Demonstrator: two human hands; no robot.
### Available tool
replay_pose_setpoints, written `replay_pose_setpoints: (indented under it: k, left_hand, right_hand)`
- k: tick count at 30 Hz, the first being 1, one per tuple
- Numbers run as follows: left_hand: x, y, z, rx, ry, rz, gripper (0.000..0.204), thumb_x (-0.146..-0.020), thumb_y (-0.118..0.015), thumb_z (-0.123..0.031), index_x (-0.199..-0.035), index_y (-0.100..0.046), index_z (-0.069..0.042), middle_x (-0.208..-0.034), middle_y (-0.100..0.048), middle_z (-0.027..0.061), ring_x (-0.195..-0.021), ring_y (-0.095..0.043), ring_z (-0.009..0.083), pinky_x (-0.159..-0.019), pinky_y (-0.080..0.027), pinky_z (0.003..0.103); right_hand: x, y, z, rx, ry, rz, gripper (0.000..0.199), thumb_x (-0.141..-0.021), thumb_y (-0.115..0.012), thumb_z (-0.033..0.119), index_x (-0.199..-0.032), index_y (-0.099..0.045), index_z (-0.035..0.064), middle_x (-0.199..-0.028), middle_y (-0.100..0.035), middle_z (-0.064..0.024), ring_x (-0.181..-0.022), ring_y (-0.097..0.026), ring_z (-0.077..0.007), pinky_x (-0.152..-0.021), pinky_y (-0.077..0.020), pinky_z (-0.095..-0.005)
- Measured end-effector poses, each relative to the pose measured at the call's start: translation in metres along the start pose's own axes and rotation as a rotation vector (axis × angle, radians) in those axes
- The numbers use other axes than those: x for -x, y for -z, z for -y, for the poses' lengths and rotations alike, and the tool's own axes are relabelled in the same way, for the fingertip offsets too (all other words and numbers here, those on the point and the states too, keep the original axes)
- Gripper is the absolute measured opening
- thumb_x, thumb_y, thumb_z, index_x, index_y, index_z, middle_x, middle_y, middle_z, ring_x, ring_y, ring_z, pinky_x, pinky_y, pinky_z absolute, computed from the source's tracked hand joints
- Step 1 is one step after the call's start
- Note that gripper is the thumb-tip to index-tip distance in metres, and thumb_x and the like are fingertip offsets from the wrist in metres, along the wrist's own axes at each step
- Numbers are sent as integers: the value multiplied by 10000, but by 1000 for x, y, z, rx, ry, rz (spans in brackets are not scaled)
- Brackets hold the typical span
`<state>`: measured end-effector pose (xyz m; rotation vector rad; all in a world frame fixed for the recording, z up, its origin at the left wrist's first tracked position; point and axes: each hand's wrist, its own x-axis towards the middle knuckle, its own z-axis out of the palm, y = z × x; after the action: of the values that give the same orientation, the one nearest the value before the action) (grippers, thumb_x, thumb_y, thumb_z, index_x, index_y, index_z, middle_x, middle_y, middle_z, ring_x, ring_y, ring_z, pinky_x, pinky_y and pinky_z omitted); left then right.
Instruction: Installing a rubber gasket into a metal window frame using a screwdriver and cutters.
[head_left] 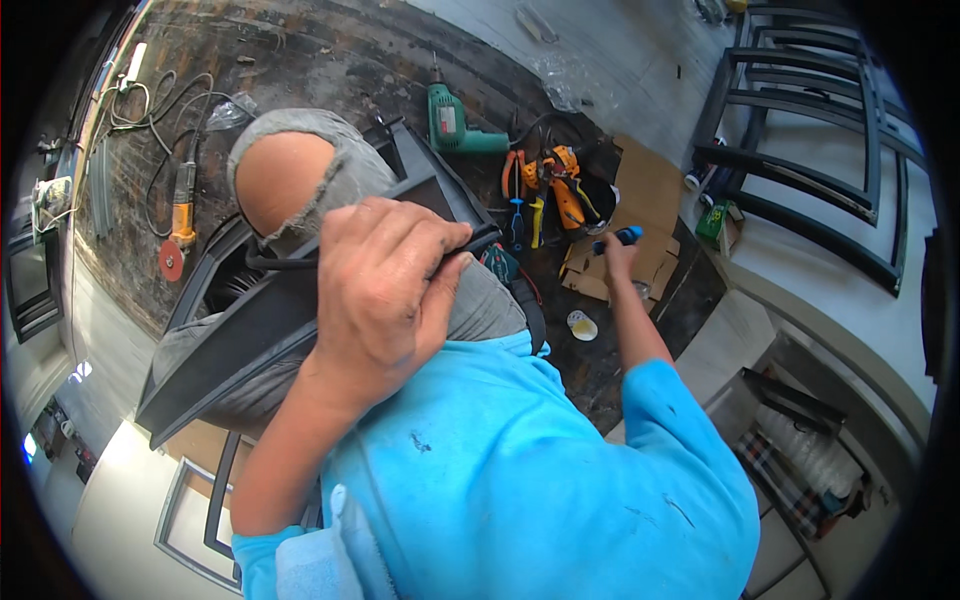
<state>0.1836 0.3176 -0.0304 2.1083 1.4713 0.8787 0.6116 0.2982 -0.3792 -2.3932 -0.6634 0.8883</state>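
Note:
My left hand (380, 285) is closed over the end of a dark grey metal frame (250, 345), which lies slanted across my lap. A bare knee in torn grey trousers shows just behind it. My right hand (620, 262) is stretched out to the right, closed round a short blue-and-black object (620, 238) whose kind I cannot make out. That hand is over a flattened piece of brown cardboard (648, 195). Beside it, to the left, lie a cordless drill in orange and black (568, 200), a blue screwdriver (517, 215) and a yellow-handled tool (538, 220).
A green corded drill (455, 125) lies on the dark, stained floor ahead. At left is a yellow angle grinder (183, 215) with a red disc and trailing cable (155, 120). Dark metal frames (800, 120) rest at the far right. A small round lid (583, 326) lies near my right forearm.

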Motion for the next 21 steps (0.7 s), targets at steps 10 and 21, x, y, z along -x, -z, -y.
replay_pose_setpoints:
  k: [10,21]
  left_hand:
    - [6,-9,0,-19,-37,-49,161,-776,-765,-55,-930,-717,-45,-876,-676,59,-874,-612,246,-820,-404,374]
    - [12,-9,4,-9,-7,-114,147,-784,-765,-110,-919,-720,-76,-906,-677,25,-924,-595,231,-876,-373,395]
  right_hand:
    - [200,107,352,-1086,958,803,315,-975,-629,196,-1220,-513,35,-948,-593,-103,-757,-616,-184,-641,-533,-337]
    - [286,58,436,-907,1117,1487,615,-931,-621,617,-1082,-468,41,-655,-531,-80,-440,-513,-164,-426,-470,-275]
